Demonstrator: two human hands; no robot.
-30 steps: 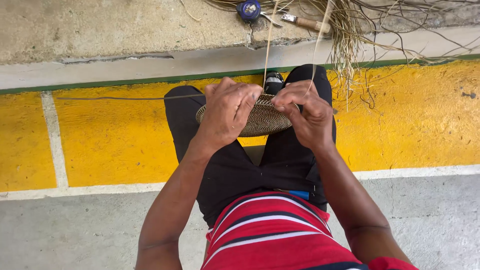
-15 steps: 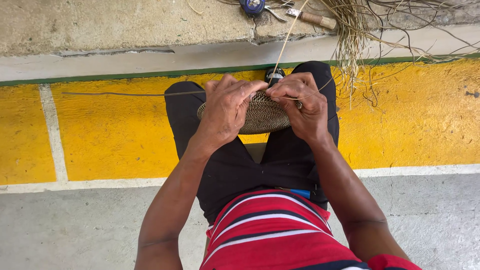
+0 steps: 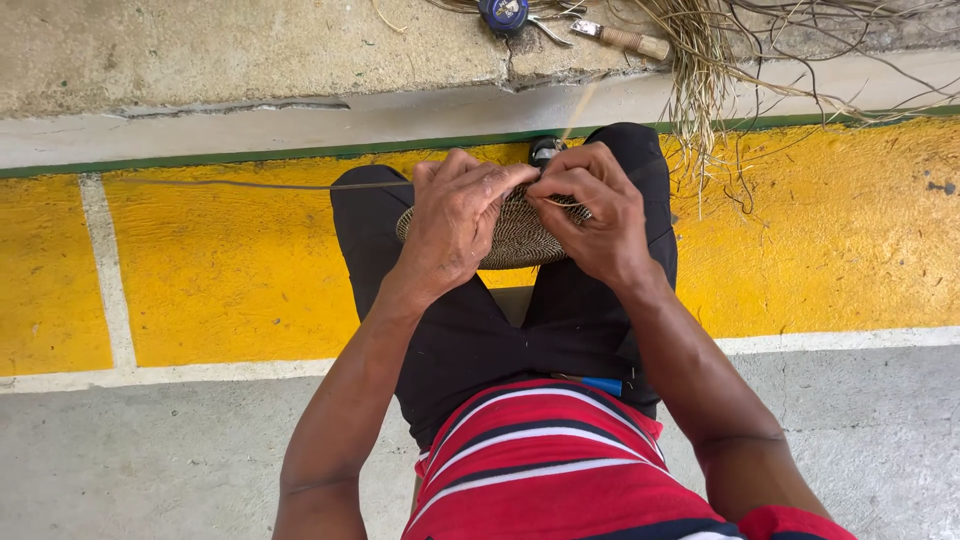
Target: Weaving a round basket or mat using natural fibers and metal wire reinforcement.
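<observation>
head | both hands [image 3: 530, 215] pinched shut on woven disc [image 3: 515, 240] | disc flat-ish on knees, long axis L-R

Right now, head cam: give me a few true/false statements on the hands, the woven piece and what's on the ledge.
1. Both hands grip the woven disc over the lap. True: the left hand and the right hand both hold it.
2. The disc lies flat on the yellow painted floor. False: it is held above the person's dark trousers.
3. A bundle of dry fibre strands hangs over the concrete ledge. True.
4. The wooden-handled tool is in the right hand. False: it lies on the ledge.
5. The blue tape measure sits on the lap. False: it is on the ledge.
</observation>
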